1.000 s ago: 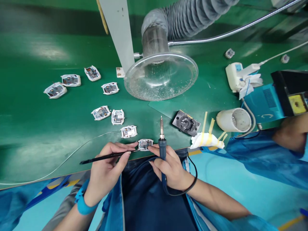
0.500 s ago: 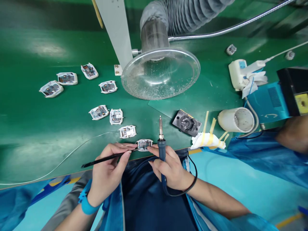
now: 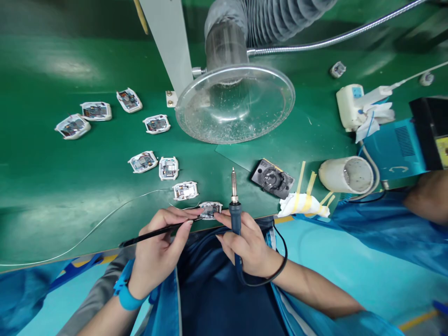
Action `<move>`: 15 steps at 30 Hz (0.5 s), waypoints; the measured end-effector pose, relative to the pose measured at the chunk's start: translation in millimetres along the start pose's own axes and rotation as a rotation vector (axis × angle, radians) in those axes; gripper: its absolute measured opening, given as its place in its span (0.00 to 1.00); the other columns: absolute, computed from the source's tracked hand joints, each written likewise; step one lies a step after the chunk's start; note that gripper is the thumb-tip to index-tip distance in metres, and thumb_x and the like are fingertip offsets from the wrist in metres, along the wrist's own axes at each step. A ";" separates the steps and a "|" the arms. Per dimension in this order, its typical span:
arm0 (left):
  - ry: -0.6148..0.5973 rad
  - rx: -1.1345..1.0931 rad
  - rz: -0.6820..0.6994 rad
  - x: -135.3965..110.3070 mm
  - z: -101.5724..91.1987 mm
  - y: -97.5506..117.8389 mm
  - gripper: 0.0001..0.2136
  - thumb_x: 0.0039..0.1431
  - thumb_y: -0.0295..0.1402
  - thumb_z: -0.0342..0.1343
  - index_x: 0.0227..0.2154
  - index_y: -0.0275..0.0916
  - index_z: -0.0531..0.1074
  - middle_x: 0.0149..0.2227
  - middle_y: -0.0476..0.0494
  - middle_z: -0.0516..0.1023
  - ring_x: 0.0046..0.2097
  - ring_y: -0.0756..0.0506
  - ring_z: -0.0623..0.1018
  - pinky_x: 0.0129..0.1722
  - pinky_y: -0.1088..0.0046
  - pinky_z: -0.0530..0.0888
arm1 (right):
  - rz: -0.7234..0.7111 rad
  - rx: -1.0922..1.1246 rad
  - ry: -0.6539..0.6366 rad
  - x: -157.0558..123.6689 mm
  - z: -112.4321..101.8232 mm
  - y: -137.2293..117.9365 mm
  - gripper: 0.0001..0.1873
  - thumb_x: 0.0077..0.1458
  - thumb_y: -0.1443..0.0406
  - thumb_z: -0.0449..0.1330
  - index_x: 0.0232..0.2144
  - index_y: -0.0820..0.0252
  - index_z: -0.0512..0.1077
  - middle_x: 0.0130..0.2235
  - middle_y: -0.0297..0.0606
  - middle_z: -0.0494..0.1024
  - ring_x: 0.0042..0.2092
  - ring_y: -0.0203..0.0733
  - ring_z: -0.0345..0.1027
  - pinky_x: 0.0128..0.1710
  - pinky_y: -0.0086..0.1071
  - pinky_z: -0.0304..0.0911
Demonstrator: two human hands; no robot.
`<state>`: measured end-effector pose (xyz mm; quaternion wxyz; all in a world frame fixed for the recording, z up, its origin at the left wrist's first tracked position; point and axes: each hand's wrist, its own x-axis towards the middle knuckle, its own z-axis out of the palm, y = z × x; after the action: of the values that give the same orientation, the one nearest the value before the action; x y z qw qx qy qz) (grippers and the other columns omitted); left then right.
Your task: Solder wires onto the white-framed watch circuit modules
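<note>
At the bench's front edge sits a white watch case with a circuit board inside (image 3: 210,210). My left hand (image 3: 163,249) is closed around black tweezers (image 3: 150,234), whose tip reaches the case's left side. A thin solder wire (image 3: 105,218) passes by the left fingers, which also touch the case. My right hand (image 3: 250,247) grips a soldering iron (image 3: 235,219) with its metal tip pointing up and away from the case. The right forefinger rests on the case's right side. Just beyond lies another open watch case (image 3: 185,191).
Several more watch cases (image 3: 143,162) lie to the left. A clear fume hood (image 3: 235,105) hangs over the middle. To the right are a black fixture (image 3: 272,178), a taped white bundle (image 3: 304,205), a white cup (image 3: 345,175) and a blue box (image 3: 395,144). A co-worker's arm (image 3: 427,198) is at far right.
The tweezers have tilted slightly and shifted a little to the right in my left hand. My right hand and the soldering iron stay in place. The view has moved slightly.
</note>
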<state>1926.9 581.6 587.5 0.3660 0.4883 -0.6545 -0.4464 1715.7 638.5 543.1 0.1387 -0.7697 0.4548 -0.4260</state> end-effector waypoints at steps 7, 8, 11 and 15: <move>-0.040 0.085 0.023 0.7 -1.4 0.3 0.06 0.68 0.24 0.57 0.37 0.43 0.68 0.42 0.47 0.83 0.48 0.44 0.85 0.46 0.68 0.83 | 0.010 0.020 -0.027 -3.3 -0.6 0.3 0.07 0.61 0.74 0.61 0.39 0.60 0.73 0.57 0.49 0.79 0.60 0.52 0.71 0.54 0.45 0.74; -0.048 0.098 0.030 0.7 -1.4 0.4 0.07 0.68 0.24 0.57 0.37 0.43 0.68 0.42 0.46 0.83 0.48 0.45 0.85 0.46 0.69 0.82 | 0.012 0.023 -0.033 -2.9 -1.8 -0.3 0.07 0.61 0.74 0.61 0.39 0.59 0.73 0.58 0.49 0.79 0.60 0.52 0.71 0.54 0.44 0.74; -0.054 0.112 0.051 0.0 -0.5 0.1 0.07 0.67 0.23 0.57 0.37 0.43 0.68 0.41 0.45 0.83 0.47 0.45 0.85 0.45 0.69 0.83 | 0.026 0.054 -0.046 1.8 -11.0 -2.5 0.06 0.62 0.74 0.62 0.38 0.59 0.72 0.57 0.50 0.80 0.59 0.51 0.73 0.54 0.45 0.75; -0.058 0.127 0.053 -2.8 1.4 -1.4 0.08 0.67 0.22 0.57 0.38 0.43 0.68 0.43 0.44 0.83 0.48 0.44 0.85 0.46 0.66 0.83 | 0.029 0.102 -0.100 10.3 -36.2 -3.0 0.02 0.68 0.67 0.60 0.42 0.60 0.72 0.53 0.52 0.83 0.58 0.50 0.76 0.54 0.47 0.76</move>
<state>1926.8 584.4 585.6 0.3266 0.4800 -0.7046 -0.4081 1691.4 638.0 572.0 0.2065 -0.7752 0.4362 -0.4076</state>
